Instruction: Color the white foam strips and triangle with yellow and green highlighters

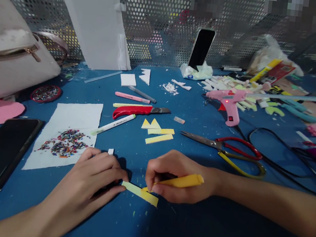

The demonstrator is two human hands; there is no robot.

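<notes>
My left hand (95, 180) pinches the left end of a pale yellow strip (148, 197) against the blue table. The strip is darker yellow toward its right end. In my right hand (179, 179) is a yellow marker (186, 181), its tip touching the strip near the middle. Just above my hands lie two yellow strips (159, 139) and a yellow zigzag piece (151, 124). A small white piece (111, 151) sits beside my left fingers.
Scissors (215, 143) and a pink glue gun (231, 100) with its cable lie right. A red-handled knife (132, 111) and markers lie ahead. Left are a paper (86, 117) with beads, a phone (0, 157) and a bag (11, 46). Another phone (202, 49) stands behind.
</notes>
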